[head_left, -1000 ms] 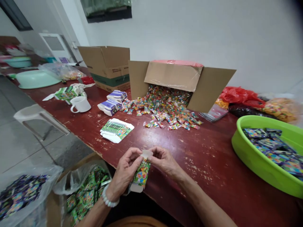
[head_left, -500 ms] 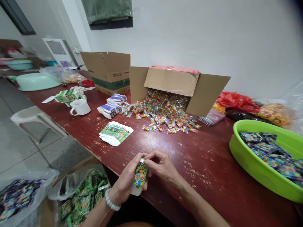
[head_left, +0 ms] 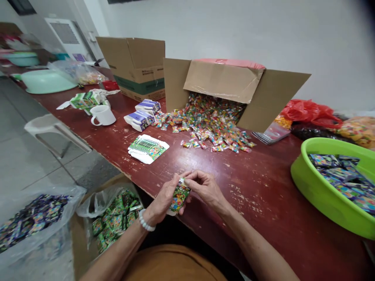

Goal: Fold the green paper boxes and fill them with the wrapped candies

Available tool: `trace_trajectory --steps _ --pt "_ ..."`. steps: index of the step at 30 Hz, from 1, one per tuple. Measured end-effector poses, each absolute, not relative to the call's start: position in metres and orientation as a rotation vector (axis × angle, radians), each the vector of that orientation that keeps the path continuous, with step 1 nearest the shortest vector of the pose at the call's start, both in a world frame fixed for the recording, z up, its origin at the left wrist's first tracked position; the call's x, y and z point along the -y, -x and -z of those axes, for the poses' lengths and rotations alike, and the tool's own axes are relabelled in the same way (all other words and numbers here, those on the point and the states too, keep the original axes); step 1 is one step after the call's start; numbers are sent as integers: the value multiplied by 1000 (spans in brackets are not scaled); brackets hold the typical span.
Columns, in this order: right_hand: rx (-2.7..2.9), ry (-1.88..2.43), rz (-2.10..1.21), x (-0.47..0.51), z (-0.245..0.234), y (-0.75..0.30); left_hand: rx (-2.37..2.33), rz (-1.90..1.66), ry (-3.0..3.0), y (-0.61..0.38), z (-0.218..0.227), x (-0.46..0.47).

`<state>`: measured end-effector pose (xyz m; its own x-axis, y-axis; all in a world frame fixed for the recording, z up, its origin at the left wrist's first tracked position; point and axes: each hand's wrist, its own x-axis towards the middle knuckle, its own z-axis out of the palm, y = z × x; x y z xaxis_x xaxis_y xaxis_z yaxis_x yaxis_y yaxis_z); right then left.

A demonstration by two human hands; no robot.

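A small green printed candy box [head_left: 179, 197] is in my left hand [head_left: 164, 197], near the table's front edge. My left thumb lies along its side and the fingers wrap behind it. My right hand [head_left: 205, 189] is closed at the box's upper end, thumb and fingertips pressed on the top flap. A white edge shows at the lower end of the box; its inside is hidden. Beyond my hands lies a flattened green carton [head_left: 149, 148] on the red table [head_left: 234, 234]. Wrapped candies [head_left: 216, 121] spill from a cardboard box [head_left: 222, 84] lying on its side.
A lime-green basin [head_left: 307, 195] with dark packets stands at the right. White-and-purple cartons [head_left: 139, 120], a white mug [head_left: 103, 115] and another cardboard box [head_left: 137, 74] are at the left. Below the table edge sit bags of green packets [head_left: 117, 220] and dark packets [head_left: 32, 218], near a white stool [head_left: 49, 123].
The view has tilted downward, showing more of my lap. My right thumb has pressed the white top flap of the box down, so less of it shows. Both hands keep hold.
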<state>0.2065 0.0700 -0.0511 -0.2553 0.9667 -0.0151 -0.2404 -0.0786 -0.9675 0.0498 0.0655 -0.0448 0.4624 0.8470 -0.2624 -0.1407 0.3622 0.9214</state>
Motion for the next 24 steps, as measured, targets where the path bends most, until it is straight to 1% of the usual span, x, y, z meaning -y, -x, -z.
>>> trace_trajectory --steps 6,7,11,14,19,22,24 --pt "1473 990 -1242 -70 56 -205 -900 -743 -1008 -45 51 -71" --pt "1450 1002 -1247 -71 57 -203 -895 -734 -1004 -44 51 -72" --pt "1206 976 -1438 -75 65 -197 -858 -711 -979 -44 54 -75" --pt "1142 1025 -1419 -76 69 -195 -851 -705 -972 -45 58 -75" --pt "1244 1009 -1438 -74 62 -202 -825 -682 -934 -44 63 -74" --pt "1330 951 -1510 -74 54 -206 -804 -662 -800 -46 58 -75" --pt "1388 920 -1475 -73 52 -206 -802 -687 -678 -48 53 -76"
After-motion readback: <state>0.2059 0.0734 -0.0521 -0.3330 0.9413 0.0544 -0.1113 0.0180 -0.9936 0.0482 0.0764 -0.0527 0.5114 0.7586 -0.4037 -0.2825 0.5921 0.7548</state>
